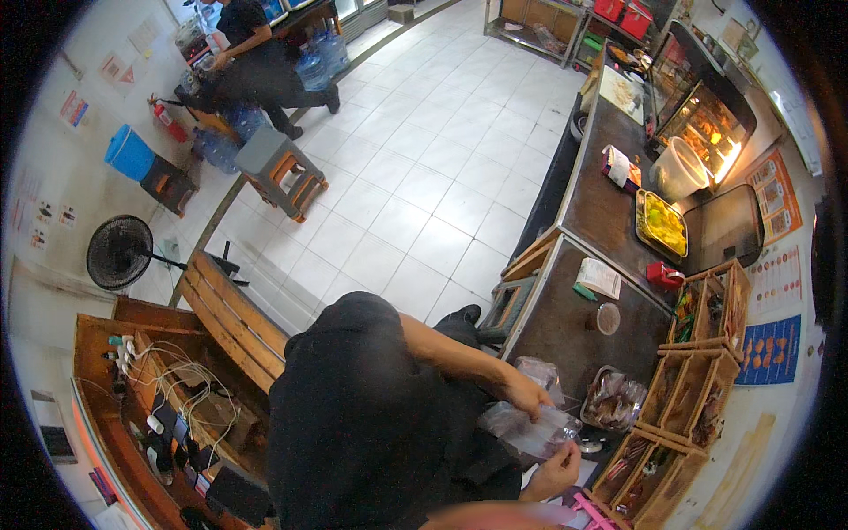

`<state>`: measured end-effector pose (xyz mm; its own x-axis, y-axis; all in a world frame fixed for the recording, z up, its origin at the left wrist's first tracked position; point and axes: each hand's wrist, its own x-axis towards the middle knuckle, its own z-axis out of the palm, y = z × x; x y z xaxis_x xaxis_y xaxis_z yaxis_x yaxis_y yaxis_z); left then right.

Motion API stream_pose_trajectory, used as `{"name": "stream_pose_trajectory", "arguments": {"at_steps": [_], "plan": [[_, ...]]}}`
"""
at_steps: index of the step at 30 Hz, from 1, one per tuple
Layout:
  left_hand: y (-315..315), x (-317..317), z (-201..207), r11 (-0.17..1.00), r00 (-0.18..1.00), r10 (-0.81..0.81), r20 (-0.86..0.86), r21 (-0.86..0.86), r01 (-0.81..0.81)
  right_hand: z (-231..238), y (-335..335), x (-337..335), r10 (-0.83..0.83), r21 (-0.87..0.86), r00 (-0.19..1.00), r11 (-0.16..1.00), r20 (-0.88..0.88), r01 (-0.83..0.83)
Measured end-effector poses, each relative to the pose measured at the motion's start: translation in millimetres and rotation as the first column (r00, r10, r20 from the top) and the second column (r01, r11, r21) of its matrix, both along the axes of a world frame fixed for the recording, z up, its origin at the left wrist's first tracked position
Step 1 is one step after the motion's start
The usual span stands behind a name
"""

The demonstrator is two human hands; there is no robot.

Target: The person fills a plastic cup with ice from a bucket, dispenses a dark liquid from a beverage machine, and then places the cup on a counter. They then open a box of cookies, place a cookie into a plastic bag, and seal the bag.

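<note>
A clear plastic bag [521, 426] stretches between my two hands at the counter's near end. My left hand [526, 393] pinches the bag from above, its fingers closed on the film. Lower down, my right hand [556, 471] grips the bag's other end between thumb and fingers. What lies inside the bag, if anything, I cannot make out. More clear plastic [541, 373] lies just beyond my left hand. A clear bag with brownish contents [611, 397] rests on the counter to the right. Near my right hand is a small shiny round item [592, 446].
The dark counter [552, 318] carries a lidded cup [605, 319], a paper pad [600, 278] and a tray of yellow food [661, 224]. Wooden compartment racks [676, 389] line the wall side. Behind me stand a bench [230, 318] and a fan [119, 252]. Another person [252, 66] works far left.
</note>
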<state>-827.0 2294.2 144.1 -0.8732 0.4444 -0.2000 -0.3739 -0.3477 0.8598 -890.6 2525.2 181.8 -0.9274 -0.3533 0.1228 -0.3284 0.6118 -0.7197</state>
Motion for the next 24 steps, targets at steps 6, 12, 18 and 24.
{"name": "stream_pose_trajectory", "arguments": {"at_steps": [6, 12, 18, 24], "plan": [[-1, 0, -18, 0.988, 0.992, -0.048, -0.118, -0.152, 0.030, 9, 21, -9, -0.235, -0.171, 0.971, 0.959, -0.042, 0.225], [72, -71, -65, 0.929, 1.000, 0.013, 0.027, -0.369, -0.003, 19, 25, -14, -0.176, -0.079, 0.965, 0.983, -0.194, 0.163], [162, -99, 30, 0.850, 0.893, -0.411, -0.182, 0.279, 0.447, 17, -3, -9, 0.006, 0.004, 0.986, 1.000, -0.166, -0.006], [110, -77, 58, 0.745, 0.932, -0.361, -0.035, 0.591, 0.311, 15, -2, -18, 0.181, 0.040, 0.978, 0.983, -0.107, -0.177]]}}
